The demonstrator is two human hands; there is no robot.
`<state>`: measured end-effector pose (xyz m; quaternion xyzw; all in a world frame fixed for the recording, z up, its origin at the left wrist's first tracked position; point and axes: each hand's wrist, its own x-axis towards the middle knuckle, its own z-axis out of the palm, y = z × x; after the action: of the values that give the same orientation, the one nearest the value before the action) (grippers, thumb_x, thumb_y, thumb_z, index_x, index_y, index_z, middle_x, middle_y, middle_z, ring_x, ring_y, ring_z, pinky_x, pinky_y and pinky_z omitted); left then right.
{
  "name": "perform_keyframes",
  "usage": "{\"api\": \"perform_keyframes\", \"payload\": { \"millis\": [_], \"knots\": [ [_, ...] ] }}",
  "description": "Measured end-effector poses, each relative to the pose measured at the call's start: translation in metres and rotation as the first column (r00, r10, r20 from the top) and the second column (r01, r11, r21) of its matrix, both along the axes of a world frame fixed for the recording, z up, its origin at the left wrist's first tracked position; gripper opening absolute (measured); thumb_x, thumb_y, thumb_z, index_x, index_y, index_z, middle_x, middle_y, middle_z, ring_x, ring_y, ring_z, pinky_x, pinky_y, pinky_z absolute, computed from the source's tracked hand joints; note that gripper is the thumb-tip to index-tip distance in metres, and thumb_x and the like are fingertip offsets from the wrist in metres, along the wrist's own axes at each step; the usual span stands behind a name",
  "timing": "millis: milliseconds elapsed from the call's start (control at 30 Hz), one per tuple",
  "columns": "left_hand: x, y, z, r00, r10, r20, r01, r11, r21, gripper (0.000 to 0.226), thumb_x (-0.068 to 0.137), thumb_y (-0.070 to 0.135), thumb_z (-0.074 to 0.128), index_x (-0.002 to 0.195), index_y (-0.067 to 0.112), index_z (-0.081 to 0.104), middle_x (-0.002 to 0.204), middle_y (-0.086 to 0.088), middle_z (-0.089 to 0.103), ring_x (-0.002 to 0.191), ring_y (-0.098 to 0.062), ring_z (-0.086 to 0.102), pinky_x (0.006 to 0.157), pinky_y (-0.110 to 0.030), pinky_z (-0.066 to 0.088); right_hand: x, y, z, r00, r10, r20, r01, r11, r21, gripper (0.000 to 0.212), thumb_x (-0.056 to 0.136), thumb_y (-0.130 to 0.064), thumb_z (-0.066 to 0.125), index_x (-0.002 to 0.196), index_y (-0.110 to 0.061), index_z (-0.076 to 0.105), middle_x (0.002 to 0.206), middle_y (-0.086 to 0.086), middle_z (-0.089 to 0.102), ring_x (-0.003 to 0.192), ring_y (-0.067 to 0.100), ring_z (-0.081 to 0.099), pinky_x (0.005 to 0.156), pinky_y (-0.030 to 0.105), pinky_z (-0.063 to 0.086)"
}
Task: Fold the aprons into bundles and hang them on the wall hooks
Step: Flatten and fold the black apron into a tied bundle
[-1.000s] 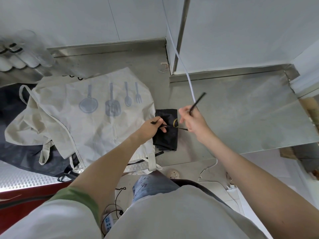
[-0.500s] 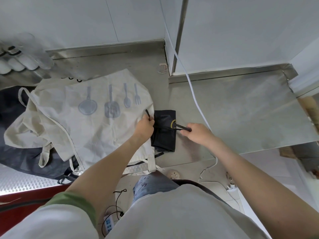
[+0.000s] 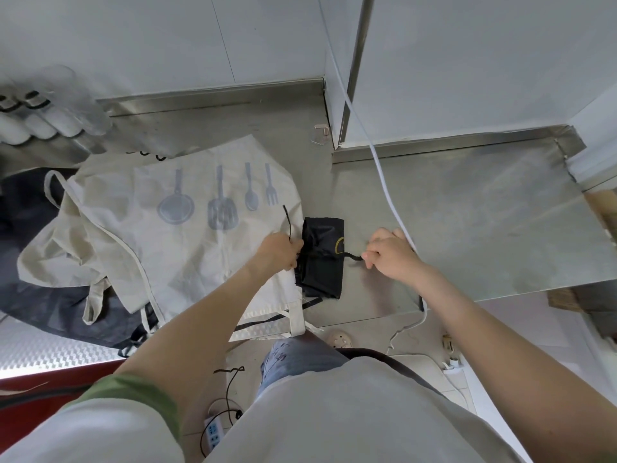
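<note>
A second ago both grips meet over the black bundle point(image 3: 322, 265); now they sit on opposite sides of it. The left grip point(image 3: 278, 250) has slid off the top of the bundle to its left edge. The left strap end point(image 3: 287, 222) it pinches now sticks up just left of the bundle, over the cream apron point(image 3: 187, 248). The right grip point(image 3: 389, 252) has dropped from above the bundle to low over the table point(image 3: 467, 228) on the bundle's right, slightly further out than half a second ago. The right strap end point(image 3: 352, 256) it pinches, earlier pointing upward, now runs flat and taut from the bundle's middle to that grip.
</note>
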<state>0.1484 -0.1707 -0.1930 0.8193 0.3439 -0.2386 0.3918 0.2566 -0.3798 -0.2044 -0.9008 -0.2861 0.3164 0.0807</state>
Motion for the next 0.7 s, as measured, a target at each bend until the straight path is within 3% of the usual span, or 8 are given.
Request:
{"api": "perform_keyframes", "payload": {
  "millis": [100,233,300,367,433,500,567,700],
  "knots": [
    [0.005,0.001,0.019,0.985,0.169,0.033,-0.16,0.969,-0.191,0.045,0.099,0.035,0.04,0.063,0.011,0.05,0.047,0.002,0.048,0.044,-0.013,0.041,0.045,-0.02,0.034,-0.007,0.009,0.017,0.986,-0.118,-0.117,0.148,0.944,0.294,0.033,0.097,-0.028,0.052,0.067,-0.02,0.065,0.114,-0.012,0.052,0.107,0.012,0.035,0.1,0.027,0.024],
    [0.013,-0.006,0.034,0.949,0.301,0.096,-0.226,0.858,-0.461,0.035,0.101,0.03,0.046,0.072,0.011,0.052,0.048,0.002,0.055,0.04,-0.008,0.046,0.044,-0.018,0.039,-0.018,0.024,0.03,0.739,-0.17,-0.652,0.604,0.596,0.529,0.036,0.097,-0.018,0.052,0.063,-0.009,0.053,0.107,0.002,0.071,0.113,0.009,0.058,0.098,0.022,0.036],
    [0.015,-0.01,0.036,0.862,0.507,-0.012,-0.375,0.622,-0.687,0.032,0.1,0.026,0.049,0.072,0.011,0.049,0.051,0.0,0.058,0.04,-0.007,0.047,0.04,-0.016,0.039,-0.022,0.032,0.025,0.622,-0.11,-0.776,0.734,0.428,0.527,0.036,0.099,-0.015,0.046,0.064,-0.008,0.049,0.095,0.008,0.073,0.106,0.017,0.063,0.093,0.021,0.041],
    [0.014,-0.013,0.032,0.717,0.678,-0.162,-0.511,0.352,-0.784,0.033,0.101,0.021,0.048,0.07,0.011,0.045,0.055,-0.005,0.063,0.039,-0.007,0.051,0.038,-0.015,0.042,-0.022,0.038,0.02,0.475,-0.029,-0.879,0.853,0.259,0.453,0.034,0.101,-0.013,0.04,0.069,-0.008,0.049,0.075,0.009,0.067,0.086,0.023,0.066,0.086,0.026,0.049],
    [0.01,-0.012,0.025,0.585,0.774,-0.243,-0.603,0.214,-0.769,0.032,0.102,0.013,0.044,0.07,0.009,0.041,0.06,-0.011,0.067,0.041,-0.009,0.058,0.038,-0.015,0.046,-0.021,0.04,0.017,0.405,-0.024,-0.914,0.903,0.168,0.396,0.034,0.102,-0.015,0.038,0.071,-0.007,0.048,0.061,0.006,0.053,0.06,0.019,0.055,0.076,0.031,0.052],
    [0.004,-0.008,0.016,0.478,0.832,-0.283,-0.667,0.133,-0.733,0.031,0.101,0.006,0.043,0.07,0.008,0.041,0.072,-0.016,0.064,0.054,-0.014,0.064,0.04,-0.017,0.05,-0.021,0.037,0.012,0.413,-0.095,-0.906,0.905,0.153,0.396,0.034,0.102,-0.016,0.038,0.072,-0.005,0.049,0.06,0.005,0.044,0.049,0.014,0.04,0.065,0.03,0.045],
    [0.0,-0.004,0.013,0.494,0.832,-0.253,-0.678,0.187,-0.711,0.031,0.101,0.006,0.043,0.069,0.008,0.042,0.074,-0.015,0.061,0.058,-0.015,0.065,0.044,-0.017,0.052,-0.02,0.034,0.008,0.46,-0.177,-0.87,0.88,0.223,0.42,0.033,0.102,-0.015,0.04,0.075,-0.004,0.053,0.064,0.007,0.044,0.048,0.011,0.039,0.062,0.029,0.039],
    [0.007,-0.009,0.026,0.819,0.573,-0.021,-0.43,0.59,-0.683,0.032,0.101,0.022,0.048,0.071,0.009,0.048,0.061,-0.006,0.068,0.041,-0.009,0.053,0.041,-0.017,0.043,-0.023,0.043,0.002,0.709,-0.253,-0.658,0.669,0.538,0.513,0.025,0.101,-0.01,0.043,0.091,-0.011,0.066,0.076,0.0,0.055,0.064,0.009,0.046,0.066,0.021,0.042]
  ]
}}
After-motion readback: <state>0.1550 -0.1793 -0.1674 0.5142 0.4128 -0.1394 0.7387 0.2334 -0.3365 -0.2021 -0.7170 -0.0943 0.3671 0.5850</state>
